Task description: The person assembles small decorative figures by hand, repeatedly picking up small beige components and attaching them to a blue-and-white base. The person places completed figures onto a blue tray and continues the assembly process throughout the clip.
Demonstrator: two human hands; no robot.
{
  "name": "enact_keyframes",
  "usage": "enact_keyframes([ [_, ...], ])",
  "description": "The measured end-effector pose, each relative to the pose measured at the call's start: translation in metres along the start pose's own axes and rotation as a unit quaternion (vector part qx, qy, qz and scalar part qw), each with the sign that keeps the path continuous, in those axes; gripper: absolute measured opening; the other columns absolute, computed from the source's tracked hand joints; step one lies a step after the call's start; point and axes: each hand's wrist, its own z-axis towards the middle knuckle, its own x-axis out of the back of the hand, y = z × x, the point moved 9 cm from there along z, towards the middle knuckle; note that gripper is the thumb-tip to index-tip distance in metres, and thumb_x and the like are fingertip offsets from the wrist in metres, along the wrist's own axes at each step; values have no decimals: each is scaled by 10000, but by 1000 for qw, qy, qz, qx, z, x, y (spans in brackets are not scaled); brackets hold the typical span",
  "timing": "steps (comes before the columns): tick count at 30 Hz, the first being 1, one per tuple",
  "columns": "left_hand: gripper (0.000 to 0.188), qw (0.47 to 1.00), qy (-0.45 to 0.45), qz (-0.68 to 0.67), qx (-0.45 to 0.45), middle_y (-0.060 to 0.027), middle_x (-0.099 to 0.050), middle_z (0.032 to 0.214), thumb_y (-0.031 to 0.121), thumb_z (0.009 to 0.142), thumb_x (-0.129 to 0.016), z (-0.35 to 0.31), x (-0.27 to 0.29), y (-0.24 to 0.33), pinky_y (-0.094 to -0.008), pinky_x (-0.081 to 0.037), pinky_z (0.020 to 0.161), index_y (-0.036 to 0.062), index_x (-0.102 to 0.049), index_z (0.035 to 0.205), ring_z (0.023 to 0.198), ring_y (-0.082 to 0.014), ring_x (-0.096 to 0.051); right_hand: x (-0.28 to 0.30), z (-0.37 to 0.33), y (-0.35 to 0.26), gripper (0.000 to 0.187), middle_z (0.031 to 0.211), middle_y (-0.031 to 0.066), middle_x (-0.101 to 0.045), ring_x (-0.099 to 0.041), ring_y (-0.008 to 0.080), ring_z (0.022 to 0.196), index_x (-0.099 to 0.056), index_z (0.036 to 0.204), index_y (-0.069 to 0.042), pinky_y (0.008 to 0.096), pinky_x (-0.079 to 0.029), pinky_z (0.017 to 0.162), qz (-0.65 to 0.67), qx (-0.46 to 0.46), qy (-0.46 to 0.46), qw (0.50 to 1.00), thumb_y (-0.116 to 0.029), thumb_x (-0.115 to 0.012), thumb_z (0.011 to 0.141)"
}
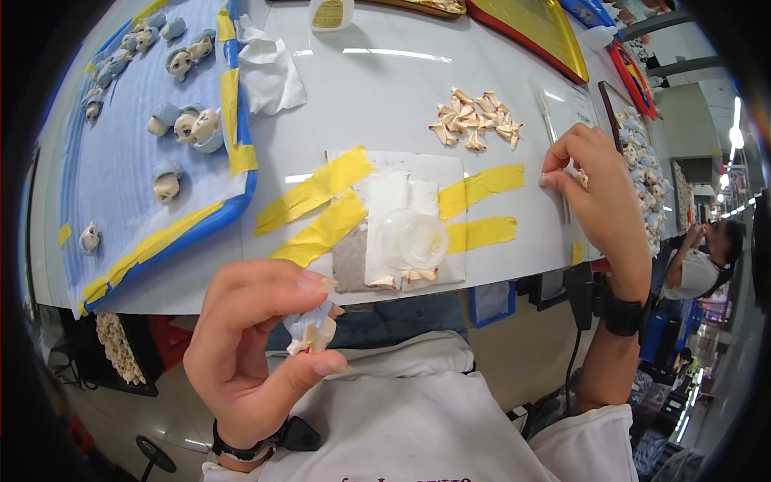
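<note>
My left hand (249, 345) is closed around a small figurine (312, 328) in pale blue and cream, pinched between thumb and fingers above my lap. At the table's right side, my right hand (596, 181) is curled with thumb and forefinger close together. A small cream piece (582, 178) shows within its grip; what lies at the fingertips is too small to tell. Between the hands stands a round translucent dish (414, 239) on a white pad. A few cream pieces with red tips (419, 275) lie at the pad's near edge.
Yellow tape strips (482, 189) hold the pad down. Beyond it lies a heap of cream pieces (475, 116). A blue-rimmed tray (217, 215) with figurine heads is at left, beside a crumpled tissue (269, 72). A bottle (331, 14) and a yellow tray (534, 32) stand farther back.
</note>
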Motion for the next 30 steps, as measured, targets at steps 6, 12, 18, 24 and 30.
enact_keyframes([
  [6,465,993,86,-82,21,-122,-460,970,163,664,-755,4,2,-7,-256,-485,630,-3,-474,993,761,-210,-558,20,-20,-19,109,742,60,-577,-525,106,603,-549,797,15,217,-393,570,150,-28,61,986,18,-611,707],
  [12,465,993,31,-110,-23,-125,-477,966,205,688,-759,9,-3,-10,-282,-507,671,11,-469,996,818,-234,-579,0,-57,-19,209,802,90,-599,-571,122,681,-570,870,39,218,-466,620,513,-148,87,841,83,-644,679],
  [18,444,994,19,-111,-2,-123,-489,961,263,697,-758,8,-10,-10,-285,-513,661,15,-507,966,816,-246,-592,-11,-55,-40,174,772,110,-604,-590,168,705,-593,798,52,250,-473,644,538,-108,59,834,119,-645,647],
  [24,336,989,-80,-51,-111,-135,-480,971,195,692,-759,6,-15,3,-308,-530,653,41,-540,895,828,-263,-598,9,-37,-61,142,772,99,-554,-538,144,714,-550,815,13,229,-441,641,435,2,127,891,22,-661,726],
  [30,223,986,-90,-87,-106,-141,-428,1042,62,701,-733,3,-21,10,-319,-551,658,38,-555,835,782,-263,-612,4,-27,-90,155,810,92,-557,-539,154,755,-562,843,24,244,-436,705,353,82,138,922,92,-625,719],
])
